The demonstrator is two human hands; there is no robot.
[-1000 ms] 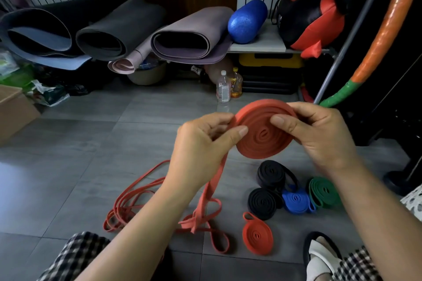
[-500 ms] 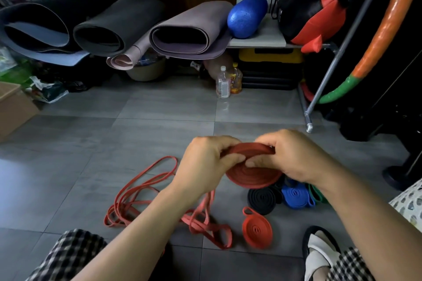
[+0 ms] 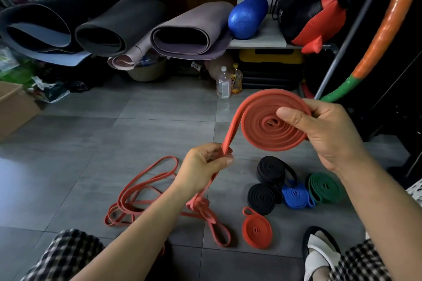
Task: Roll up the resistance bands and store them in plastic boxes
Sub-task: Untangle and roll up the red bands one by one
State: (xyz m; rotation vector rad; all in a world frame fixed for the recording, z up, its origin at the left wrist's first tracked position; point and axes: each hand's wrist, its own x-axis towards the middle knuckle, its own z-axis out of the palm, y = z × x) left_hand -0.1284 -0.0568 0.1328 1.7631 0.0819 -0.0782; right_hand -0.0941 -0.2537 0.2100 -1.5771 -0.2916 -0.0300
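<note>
My right hand [image 3: 328,134] pinches a large coil of orange-red resistance band [image 3: 258,128], thumb on its face, held upright above the floor. The band's loose tail runs down-left from the coil into my left hand [image 3: 205,166], whose fingers curl round it. Below that hand the tail drops to the tiles and ends in loose loops [image 3: 205,214]. Rolled bands lie on the floor under the coil: two black [image 3: 262,198], one blue [image 3: 295,196], one green [image 3: 324,187], one small red [image 3: 257,230]. No plastic box is in view.
More unrolled red bands [image 3: 139,191] sprawl on the grey tiles at left. Rolled mats [image 3: 189,32], a blue foam roller [image 3: 247,16] and two bottles [image 3: 228,84] line the back. A metal pole [image 3: 342,41] slants at right. A cardboard box [image 3: 13,107] sits at left.
The coil has risen and turned from lying flat to facing me. My left hand let go of the coil and slid down-left along the tail, now gripping it below the coil.
</note>
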